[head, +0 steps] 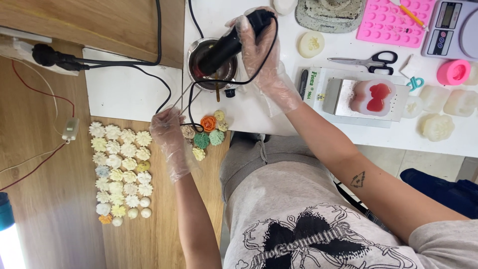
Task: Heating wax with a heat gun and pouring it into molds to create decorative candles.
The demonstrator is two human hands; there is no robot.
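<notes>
The small metal pot (213,64) sits on the white table (249,112), near its left edge, with dark reddish liquid inside that looks fully melted. A black corded heating tool (230,42) points down into the pot's mouth, its nozzle just above the liquid. The right hand (259,50), in a clear plastic glove, has its fingers wrapped tight round the tool's upper end. The left hand (168,130), gloved the same way, lies below and left of the pot; its fingers are curled at the end of the pot's thin wire handle (185,99), though I cannot tell how firmly they grip it.

Judging by what lies about, a good deal seems done already. Just below the pot is a small cluster of coloured flower pieces (206,132), orange, green and cream. Further left of the pot, on the wooden board (164,219), neat rows of pale flower pieces (122,172) are laid out. To the right of the pot a translucent mould (372,96) on a metal block holds a red fill, so one pour looks made. Beyond it, several pale moulds (438,112) appear empty, and the pink mould tray (395,21) up and to the right of the pot seems unfilled, so pouring looks to be what remains.
</notes>
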